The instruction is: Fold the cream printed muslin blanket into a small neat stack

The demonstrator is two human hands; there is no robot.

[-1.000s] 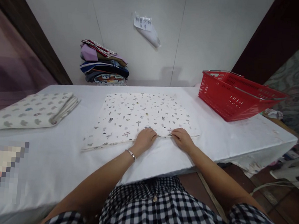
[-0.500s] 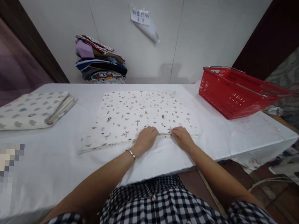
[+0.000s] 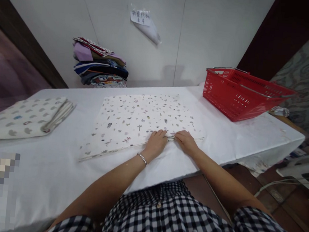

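Note:
A white cloth (image 3: 132, 119) with small printed palm trees, birds and other motifs lies folded flat in front of me. My left hand (image 3: 156, 143) is closed on its near edge, fingers on top, a silver bracelet at the wrist. Just to the right, my right hand (image 3: 186, 142) pinches the same edge. A short stretch of layered edge shows between the two hands. Both thumbs are mostly hidden.
A folded cloth with grey blotches (image 3: 24, 119) lies at the left of the white-covered table (image 3: 57, 179). At the back stands a stack of folded fabrics (image 3: 101, 64). A red basket (image 3: 234, 97) sits at the right; a paper note (image 3: 140, 17) hangs on the wall.
My left hand has slid a little to the right along the cloth's near edge, closer to my right hand. The whole view has shifted slightly.

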